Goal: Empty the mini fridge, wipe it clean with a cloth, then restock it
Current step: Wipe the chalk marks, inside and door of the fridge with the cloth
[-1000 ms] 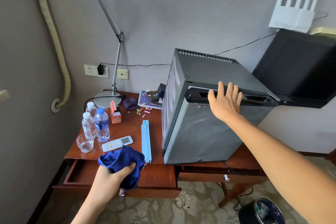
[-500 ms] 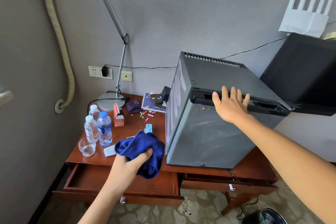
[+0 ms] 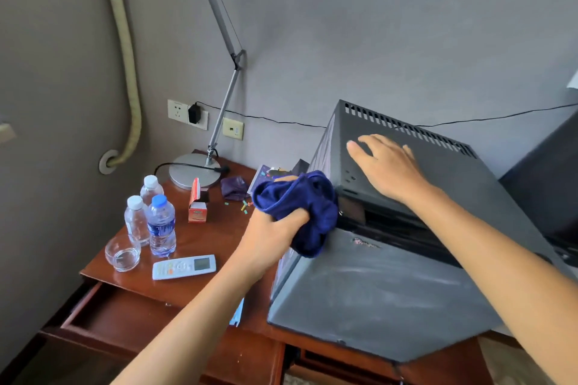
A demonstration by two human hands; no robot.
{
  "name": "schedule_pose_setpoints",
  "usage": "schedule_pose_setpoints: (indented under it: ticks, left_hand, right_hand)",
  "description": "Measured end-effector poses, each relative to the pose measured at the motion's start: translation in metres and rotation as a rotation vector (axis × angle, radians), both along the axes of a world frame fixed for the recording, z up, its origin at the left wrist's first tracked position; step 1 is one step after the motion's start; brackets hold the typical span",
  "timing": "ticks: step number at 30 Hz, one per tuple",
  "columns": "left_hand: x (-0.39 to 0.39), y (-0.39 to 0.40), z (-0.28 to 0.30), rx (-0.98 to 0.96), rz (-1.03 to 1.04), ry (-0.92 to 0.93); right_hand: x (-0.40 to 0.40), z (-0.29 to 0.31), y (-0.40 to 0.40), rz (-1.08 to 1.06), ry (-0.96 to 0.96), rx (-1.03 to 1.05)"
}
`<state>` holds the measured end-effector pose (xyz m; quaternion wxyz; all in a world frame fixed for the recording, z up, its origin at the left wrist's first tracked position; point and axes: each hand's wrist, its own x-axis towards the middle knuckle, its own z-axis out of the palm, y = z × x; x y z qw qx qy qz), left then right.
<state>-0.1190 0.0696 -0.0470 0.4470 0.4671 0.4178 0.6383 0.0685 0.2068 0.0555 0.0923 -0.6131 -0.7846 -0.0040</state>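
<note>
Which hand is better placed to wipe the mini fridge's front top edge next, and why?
Left. The left hand already grips the blue cloth against the mini fridge's front top corner. The right hand lies flat on the fridge's top, holding nothing, probably steadying it.

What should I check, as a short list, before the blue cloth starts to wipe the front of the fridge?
1. Cloth in grip: ok, left hand holds the blue cloth bunched.
2. Cloth at the fridge: ok, it touches the front top left corner.
3. Fridge steadied: ok, right hand lies flat on its top.
4. Door shut: ok, the front looks closed.
5. Inside emptied: cannot tell, door hides it.
6. Bottles out of the way: ok, standing apart on the desk, beside the glass.
</note>
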Motion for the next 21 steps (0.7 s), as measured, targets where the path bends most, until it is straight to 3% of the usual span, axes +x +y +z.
schedule_pose_setpoints:
  ticks: [3,8,12,16,19,21]
  left_hand:
    - [0.009,0.019,-0.004,-0.083,0.008,0.023]
    - [0.018,0.025,-0.003,-0.028,-0.095,0.058]
    - [0.022,0.055,-0.005,0.017,-0.095,0.222]
    - [0.024,0.079,0.003,0.016,-0.039,0.165]
    - [0.018,0.126,0.01,0.101,-0.071,0.305]
    - [0.019,0.177,0.012,0.022,-0.035,0.344]
  right_hand:
    - [-0.006,-0.011,0.014,0.037,0.046,-0.048]
    - [-0.004,-0.021,0.02,0.048,0.113,-0.085]
    - [-0.005,-0.021,0.024,0.011,0.167,-0.096]
    - [-0.002,-0.022,0.022,0.004,0.206,-0.087]
    - [-0.005,-0.023,0.023,-0.005,0.218,-0.101]
    - [-0.006,-0.022,0.02,0.003,0.218,-0.093]
